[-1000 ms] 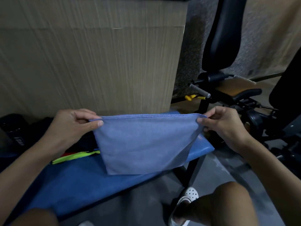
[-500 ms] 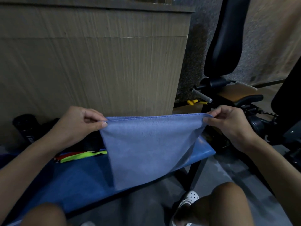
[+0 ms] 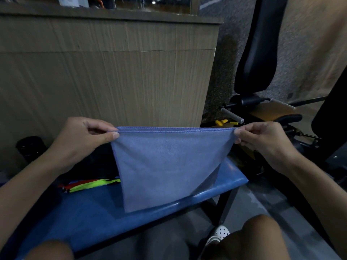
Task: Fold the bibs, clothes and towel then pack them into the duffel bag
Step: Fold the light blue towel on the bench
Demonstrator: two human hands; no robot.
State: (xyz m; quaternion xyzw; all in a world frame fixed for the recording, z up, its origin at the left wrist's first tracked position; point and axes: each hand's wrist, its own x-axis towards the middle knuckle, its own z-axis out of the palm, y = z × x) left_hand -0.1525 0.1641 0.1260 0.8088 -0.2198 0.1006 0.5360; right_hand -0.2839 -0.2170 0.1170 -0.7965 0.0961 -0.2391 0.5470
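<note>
Left hand [image 3: 82, 139] and right hand [image 3: 262, 141] each pinch an upper corner of the blue towel [image 3: 169, 166], held taut mid-frame above the blue bench [image 3: 90, 218]. Step: folding. Next fold likely requires bringing corners together evenly.

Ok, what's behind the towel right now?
The towel, pinched by the left hand and right hand, hangs in front of the blue bench. Bright bibs show at its left edge; whatever else lies behind is covered.

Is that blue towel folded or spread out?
Spread out, hanging: left hand and right hand pinch the towel at its top corners. Doubled over? Cannot tell.
</note>
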